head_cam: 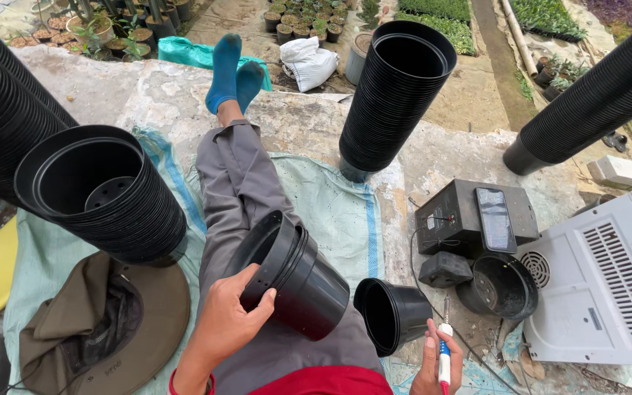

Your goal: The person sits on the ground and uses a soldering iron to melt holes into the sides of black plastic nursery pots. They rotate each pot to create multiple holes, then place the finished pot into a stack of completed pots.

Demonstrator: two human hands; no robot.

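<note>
My left hand [227,318] grips the rim of a short nested stack of black plastic pots [298,278] lying on its side across my lap. A single black pot [393,313] lies on its side just right of that stack, against my thigh. My right hand [437,362] holds a slim white and blue tool with a metal tip [445,344], upright near the bottom edge. My grey-trousered legs [239,183] stretch forward, with blue socks [230,69] at the far end.
Tall stacks of black pots lie at the left [104,194], centre back [396,95] and right [594,102]. A brown hat [107,322] rests lower left. A black box with a phone [477,219], an upright black pot [497,287] and a white appliance [608,285] sit right.
</note>
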